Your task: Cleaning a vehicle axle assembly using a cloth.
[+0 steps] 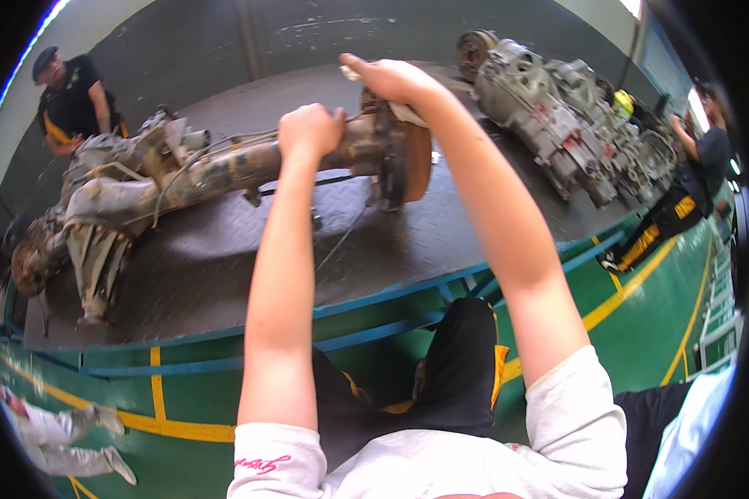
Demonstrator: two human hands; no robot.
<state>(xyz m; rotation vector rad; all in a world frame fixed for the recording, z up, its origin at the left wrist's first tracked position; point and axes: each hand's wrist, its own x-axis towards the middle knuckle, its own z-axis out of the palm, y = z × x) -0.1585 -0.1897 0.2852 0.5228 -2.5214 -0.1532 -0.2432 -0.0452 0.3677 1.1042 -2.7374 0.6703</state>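
Note:
A rusty vehicle drive axle lies across a dark tread-plate bench top, its differential housing at the left. My left hand is closed around the axle tube just short of its right end. At that end stands a brake drum or disc assembly. My right hand rests over the top of this assembly with a pale cloth under the palm; a bit of pale material also shows by the fingertips. A thin cable hangs below the tube.
The bench has a blue steel frame. Greasy gearbox assemblies stand on its right part. One person is behind the bench at far left, another at the right end. Someone's legs show at lower left, and a person in light blue at lower right.

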